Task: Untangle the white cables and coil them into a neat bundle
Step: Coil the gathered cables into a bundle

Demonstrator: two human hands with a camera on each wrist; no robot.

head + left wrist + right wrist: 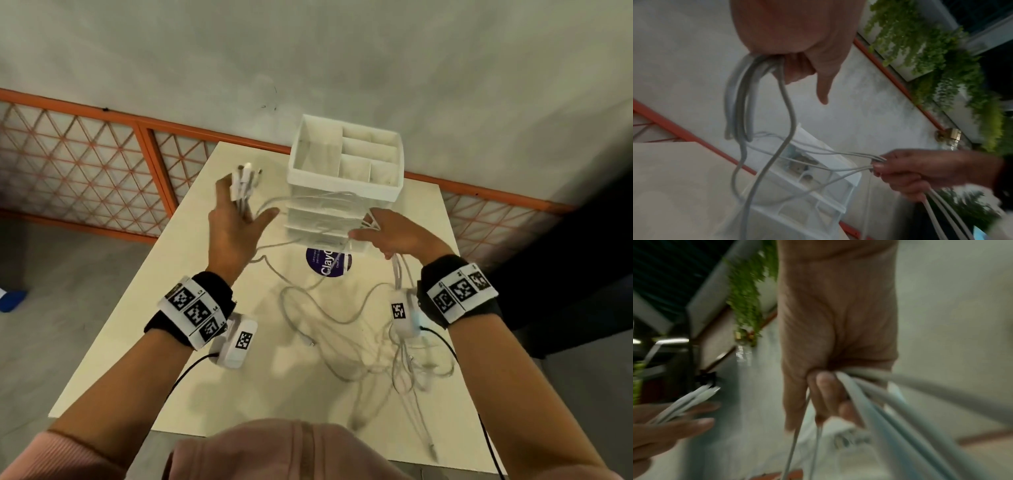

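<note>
A: Where are the white cables [342, 318]?
B: Strung between both raised hands; loose loops lie tangled on the table [144, 349].
A: The fingers?
B: The left hand [236, 226] grips plug ends; the right hand [399, 234] clutches several strands.
A: Anything nearby?
B: A white drawer organizer [346, 178] stands just behind the strung cables.

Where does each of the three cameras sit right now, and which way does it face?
Head: worn high, faces down at the table; both forearms, left hand, right hand.
Left wrist: looks along the left hand toward the organizer; right hand opposite.
Right wrist: looks along the right hand; left fingers at frame edge.
Shared: white cables in all.
</note>
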